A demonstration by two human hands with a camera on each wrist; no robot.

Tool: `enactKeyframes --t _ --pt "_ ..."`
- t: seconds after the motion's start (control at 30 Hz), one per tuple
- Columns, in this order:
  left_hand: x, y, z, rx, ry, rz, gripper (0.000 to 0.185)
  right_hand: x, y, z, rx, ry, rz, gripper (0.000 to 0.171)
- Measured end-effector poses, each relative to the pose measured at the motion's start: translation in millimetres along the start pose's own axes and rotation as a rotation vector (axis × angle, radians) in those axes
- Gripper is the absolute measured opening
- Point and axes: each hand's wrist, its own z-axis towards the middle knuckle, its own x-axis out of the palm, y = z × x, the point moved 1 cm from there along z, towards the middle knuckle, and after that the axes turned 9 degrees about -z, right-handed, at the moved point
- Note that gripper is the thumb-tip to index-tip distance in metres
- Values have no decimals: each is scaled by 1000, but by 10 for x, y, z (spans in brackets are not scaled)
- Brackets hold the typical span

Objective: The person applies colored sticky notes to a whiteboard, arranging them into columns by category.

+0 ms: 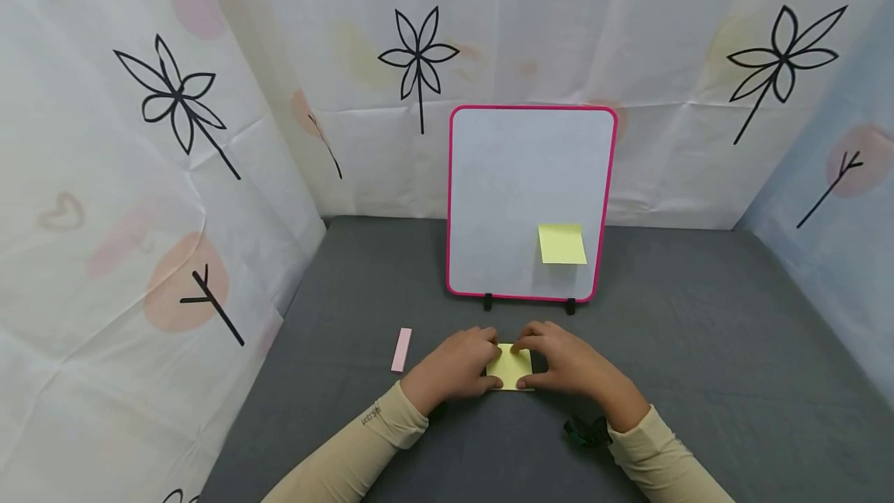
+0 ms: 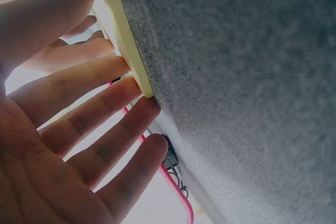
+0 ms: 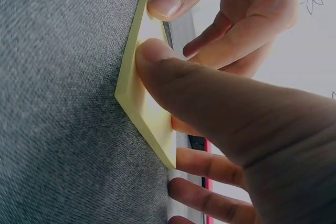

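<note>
A pale yellow sticky note pad [image 1: 508,369] lies flat on the grey cloth in front of me. My left hand [image 1: 457,363] is at its left side. The left thumb rests on the near part of its top, and the other fingers, nearly straight, touch its edge in the left wrist view. From the right, my right hand [image 1: 569,363] touches the same pad. Its thumb [image 3: 157,59] presses on the top face, while the other fingers reach past the far edge. The thumbs are close together but apart. In the head view, the fingertips cover parts of the pad.
Behind the hands stands a pink-framed whiteboard [image 1: 524,177] on small black feet, bearing one yellow sticky note [image 1: 562,244] at lower right. A narrow pink strip [image 1: 401,350] lies left of my left hand. Something dark green and black [image 1: 587,431] shows below my right wrist. Patterned white cloth hangs behind.
</note>
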Motion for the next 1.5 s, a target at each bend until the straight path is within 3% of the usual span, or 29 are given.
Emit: enactKeyframes --t 0.33,1.07,1.37,1.5 --pt "-2 1 31 -14 14 -8 21 -13 -14 10 -2 2 -17 40" --pt "-41 5 9 2 -41 -55 9 -43 16 4 -22 3 -16 28" --pt "-87 46 -46 2 -49 -142 14 -42 73 10 -93 -117 -6 33" --pt "-120 59 -55 -2 -60 -177 19 -46 96 25 -134 -186 6 26"
